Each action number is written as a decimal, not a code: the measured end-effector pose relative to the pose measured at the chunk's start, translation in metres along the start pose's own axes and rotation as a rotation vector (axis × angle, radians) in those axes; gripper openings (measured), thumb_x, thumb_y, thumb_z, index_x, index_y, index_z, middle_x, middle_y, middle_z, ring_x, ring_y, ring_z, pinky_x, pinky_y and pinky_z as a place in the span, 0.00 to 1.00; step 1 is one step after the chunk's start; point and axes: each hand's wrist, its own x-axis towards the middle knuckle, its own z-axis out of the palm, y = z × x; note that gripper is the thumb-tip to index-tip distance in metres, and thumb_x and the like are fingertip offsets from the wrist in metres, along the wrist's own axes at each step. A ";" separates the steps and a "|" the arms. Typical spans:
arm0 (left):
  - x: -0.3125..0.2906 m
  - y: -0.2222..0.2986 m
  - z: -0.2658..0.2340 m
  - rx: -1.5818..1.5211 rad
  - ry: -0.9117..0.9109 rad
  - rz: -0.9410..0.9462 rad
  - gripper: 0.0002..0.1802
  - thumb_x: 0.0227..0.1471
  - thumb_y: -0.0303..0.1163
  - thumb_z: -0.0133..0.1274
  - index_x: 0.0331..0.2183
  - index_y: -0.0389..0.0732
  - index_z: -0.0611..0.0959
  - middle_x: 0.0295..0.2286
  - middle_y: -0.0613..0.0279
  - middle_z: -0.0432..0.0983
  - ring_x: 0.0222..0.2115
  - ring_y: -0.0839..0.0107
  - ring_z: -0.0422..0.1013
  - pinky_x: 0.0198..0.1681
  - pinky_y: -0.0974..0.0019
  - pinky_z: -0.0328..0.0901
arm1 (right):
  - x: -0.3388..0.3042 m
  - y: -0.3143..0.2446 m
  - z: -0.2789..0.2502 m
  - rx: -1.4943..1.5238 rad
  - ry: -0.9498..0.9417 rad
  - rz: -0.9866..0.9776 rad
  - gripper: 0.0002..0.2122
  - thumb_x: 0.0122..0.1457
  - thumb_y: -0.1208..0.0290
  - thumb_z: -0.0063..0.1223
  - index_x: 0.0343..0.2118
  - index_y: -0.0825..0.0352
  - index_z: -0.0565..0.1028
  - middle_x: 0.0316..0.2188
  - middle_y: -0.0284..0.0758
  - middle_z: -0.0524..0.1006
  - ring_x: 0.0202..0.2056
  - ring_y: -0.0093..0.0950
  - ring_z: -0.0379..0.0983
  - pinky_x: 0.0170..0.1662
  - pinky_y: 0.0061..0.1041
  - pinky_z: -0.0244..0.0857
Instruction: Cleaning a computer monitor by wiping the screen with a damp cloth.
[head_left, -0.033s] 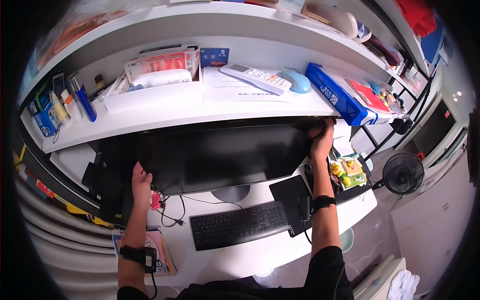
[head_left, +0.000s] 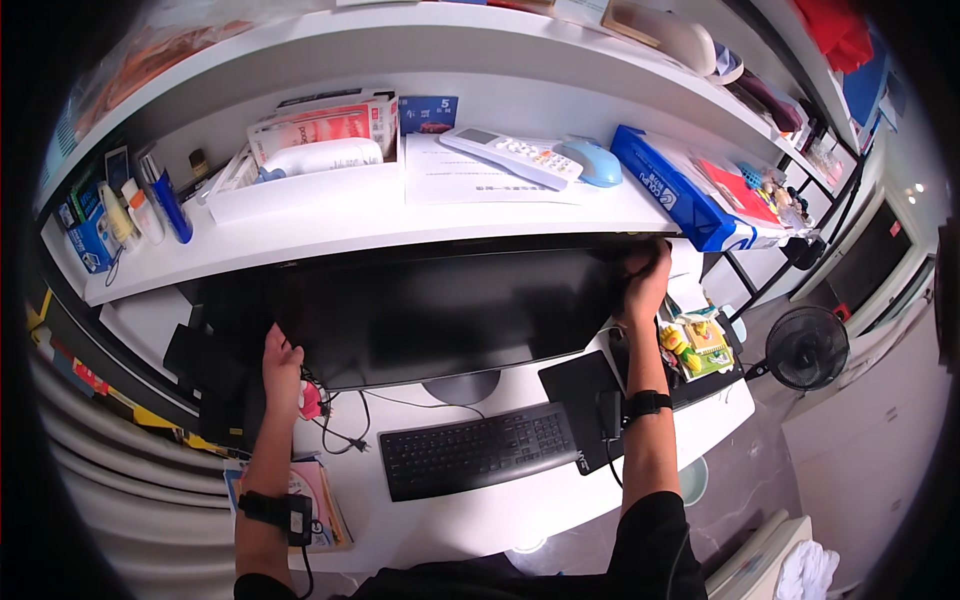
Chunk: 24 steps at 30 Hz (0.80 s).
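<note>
A wide black computer monitor stands on the white desk, just below the front of a shelf. At its left side, my left hand grips the edge, with some fingers hidden behind it. My right hand is wrapped round the upper right edge, its fingertips in shadow. The monitor's round stand base shows beneath the screen. In front of it lies a black keyboard, with a dark mouse pad to the right. Black cables lie near my left wrist.
Above the monitor, the white shelf carries a white box, a cordless phone handset, a light-blue mouse and a blue box. Booklets lie by my left forearm. A black fan stands to the right.
My right hand has shifted very slightly at the monitor's right edge. Otherwise nothing visibly differs.
</note>
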 end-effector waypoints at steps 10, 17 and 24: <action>-0.006 0.010 0.005 0.062 0.033 -0.107 0.31 0.46 0.13 0.38 0.54 0.34 0.55 0.54 0.56 0.54 0.54 0.68 0.53 0.54 0.71 0.49 | -0.021 0.054 -0.011 0.302 0.032 0.278 0.21 0.45 0.88 0.34 0.44 0.69 0.66 0.42 0.40 0.69 0.46 0.31 0.65 0.50 0.24 0.55; -0.006 0.003 0.007 -0.057 0.049 -0.128 0.34 0.46 0.14 0.40 0.55 0.37 0.54 0.55 0.58 0.52 0.55 0.69 0.51 0.53 0.71 0.49 | -0.096 0.091 0.037 0.323 0.019 0.322 0.21 0.48 0.89 0.35 0.48 0.69 0.61 0.43 0.42 0.67 0.47 0.33 0.63 0.51 0.26 0.54; -0.006 0.003 0.006 -0.034 0.018 -0.081 0.34 0.45 0.14 0.38 0.56 0.38 0.53 0.55 0.59 0.52 0.56 0.69 0.49 0.55 0.71 0.47 | -0.208 0.106 0.056 -0.024 -0.107 0.648 0.19 0.49 0.83 0.44 0.46 0.69 0.62 0.38 0.45 0.72 0.41 0.39 0.69 0.47 0.30 0.60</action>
